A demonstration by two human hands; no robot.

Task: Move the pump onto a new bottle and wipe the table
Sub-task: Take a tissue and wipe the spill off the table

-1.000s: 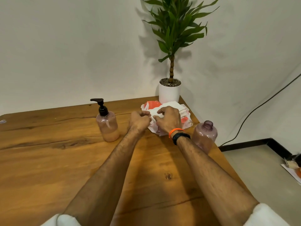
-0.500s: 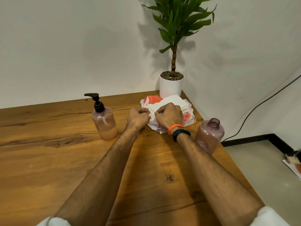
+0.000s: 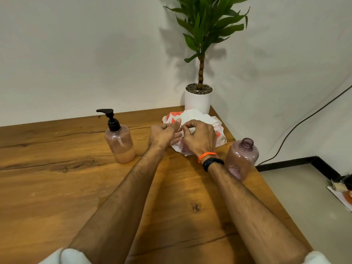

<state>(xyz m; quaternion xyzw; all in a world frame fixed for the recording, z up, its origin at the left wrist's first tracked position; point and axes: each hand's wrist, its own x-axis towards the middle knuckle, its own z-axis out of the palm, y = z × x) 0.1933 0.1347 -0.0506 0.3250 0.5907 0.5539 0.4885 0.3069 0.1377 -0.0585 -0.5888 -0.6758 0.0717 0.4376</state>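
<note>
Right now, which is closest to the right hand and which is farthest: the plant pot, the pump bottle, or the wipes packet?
1. Wipes packet, under the right hand.
2. Plant pot, behind it in the table's corner.
3. Pump bottle, far over, past the left hand.

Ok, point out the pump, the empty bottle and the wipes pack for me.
pump [image 3: 111, 119]: head view, on its black collar above the part-filled bottle.
empty bottle [image 3: 244, 159]: head view, on its clear body, right of the forearm.
wipes pack [image 3: 194, 116]: head view, on the white top behind the hands.
</note>
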